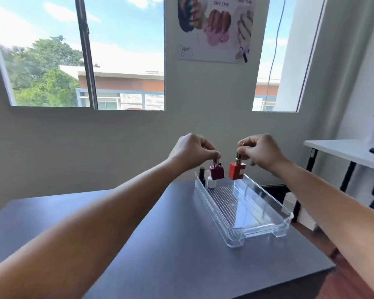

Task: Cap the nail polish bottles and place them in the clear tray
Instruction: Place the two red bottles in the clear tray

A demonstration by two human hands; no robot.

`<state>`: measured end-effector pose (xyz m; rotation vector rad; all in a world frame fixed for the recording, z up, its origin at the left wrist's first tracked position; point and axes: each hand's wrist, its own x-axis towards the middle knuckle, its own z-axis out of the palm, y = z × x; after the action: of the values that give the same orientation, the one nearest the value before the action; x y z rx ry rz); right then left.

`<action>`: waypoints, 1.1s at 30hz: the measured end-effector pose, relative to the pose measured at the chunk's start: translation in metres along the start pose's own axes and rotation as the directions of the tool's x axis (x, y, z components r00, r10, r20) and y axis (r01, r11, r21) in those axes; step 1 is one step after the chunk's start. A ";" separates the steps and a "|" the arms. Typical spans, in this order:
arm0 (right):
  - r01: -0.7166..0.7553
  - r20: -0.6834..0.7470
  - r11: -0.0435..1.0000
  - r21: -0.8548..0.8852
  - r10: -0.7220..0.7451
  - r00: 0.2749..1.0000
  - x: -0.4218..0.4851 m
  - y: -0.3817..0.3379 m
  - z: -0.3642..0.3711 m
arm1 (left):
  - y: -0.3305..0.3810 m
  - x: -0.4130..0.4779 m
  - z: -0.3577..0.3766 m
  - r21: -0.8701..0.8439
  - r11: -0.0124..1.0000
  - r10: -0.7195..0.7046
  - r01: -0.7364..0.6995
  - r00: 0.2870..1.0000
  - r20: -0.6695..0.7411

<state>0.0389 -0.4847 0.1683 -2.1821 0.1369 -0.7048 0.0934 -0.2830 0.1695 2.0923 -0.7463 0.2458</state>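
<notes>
The left hand pinches a magenta bottle by its cap. The right hand pinches a red bottle, both above the clear tray.

A nail poster hangs on the wall behind the dark table.

A nail-art price poster carries the only legible print: "200 THB" in dark letters near its top centre, above a picture of glossy brown nails, and, to the right of that at the poster's top edge, partly cut off, what reads as "1 000 THB". A black scrawl in the poster's lower left corner cannot be read. Well below the poster, any lettering on the magenta nail polish bottle and the red nail polish bottle is too small to make out.
</notes>
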 end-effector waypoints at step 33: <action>-0.116 0.056 0.966 -0.232 0.132 0.990 0.093 0.133 0.064 | -0.088 0.120 0.143 0.373 0.916 -0.177 0.149 0.983 0.041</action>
<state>0.1685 -0.5588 0.0787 -2.3906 0.3290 -0.5624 0.2272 -0.4091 0.0758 2.5198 -0.5968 0.2305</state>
